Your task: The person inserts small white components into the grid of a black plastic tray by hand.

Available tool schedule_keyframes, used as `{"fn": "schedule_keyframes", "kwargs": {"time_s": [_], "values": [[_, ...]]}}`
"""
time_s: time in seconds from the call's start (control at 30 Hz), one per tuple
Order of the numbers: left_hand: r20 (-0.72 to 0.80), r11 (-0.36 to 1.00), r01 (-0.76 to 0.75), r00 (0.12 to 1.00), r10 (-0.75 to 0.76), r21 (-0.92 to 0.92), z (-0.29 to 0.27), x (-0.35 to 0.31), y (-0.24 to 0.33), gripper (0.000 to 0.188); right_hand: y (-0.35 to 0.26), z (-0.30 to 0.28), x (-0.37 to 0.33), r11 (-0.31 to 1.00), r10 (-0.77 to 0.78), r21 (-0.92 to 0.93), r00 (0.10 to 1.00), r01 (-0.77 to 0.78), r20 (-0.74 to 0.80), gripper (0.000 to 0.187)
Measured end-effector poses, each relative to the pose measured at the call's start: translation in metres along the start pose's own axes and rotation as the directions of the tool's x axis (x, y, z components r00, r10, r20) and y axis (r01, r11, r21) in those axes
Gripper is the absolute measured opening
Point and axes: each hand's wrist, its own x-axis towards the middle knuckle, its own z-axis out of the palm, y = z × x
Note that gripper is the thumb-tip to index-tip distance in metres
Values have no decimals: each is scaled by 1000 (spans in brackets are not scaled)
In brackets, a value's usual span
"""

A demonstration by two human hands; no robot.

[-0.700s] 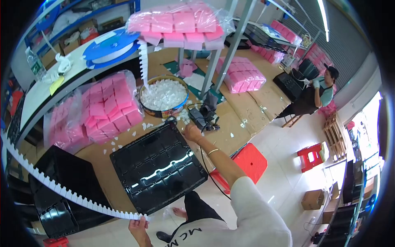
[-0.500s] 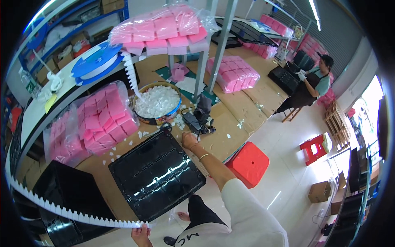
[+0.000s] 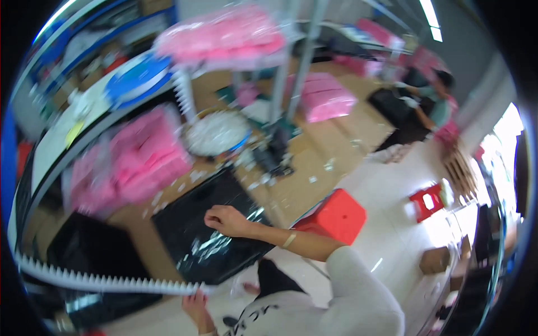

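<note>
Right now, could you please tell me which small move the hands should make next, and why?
I would probably bring the right hand toward the end of the white toothed strip: the left hand holds that end near the black panel, while the right hand is over the panel, apart from the strip. Blur hides whether it grips anything.

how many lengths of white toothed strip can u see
2: the held white toothed strip, running from the left hand toward the picture's left side; the hanging white toothed strip, from beside the blue round reel toward a round tub of white pieces. Others may be hidden.
</note>
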Motion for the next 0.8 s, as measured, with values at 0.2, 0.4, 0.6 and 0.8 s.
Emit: {"fn": "schedule_keyframes", "kwargs": {"time_s": [0.2,0.4,0.6,0.8], "values": [[122,998,-53,991,58,-45,41,-16,37,16,-67,59,-66,942,46,297,934,-159,354,17],[115,968,-22,992,52,-249,6,-39,35,14,-87,94,-75,918,97,297,874,-264,477,13],[17,919,101,995,-102,-381,-19,-42,15,15,-100,117,-95,973,-138,221,944,72,299,12],[-153,997,-68,986,62,-36,-56,-29,-75,13,-49,125,-72,989,-115,-57,957,134,268,5]]}}
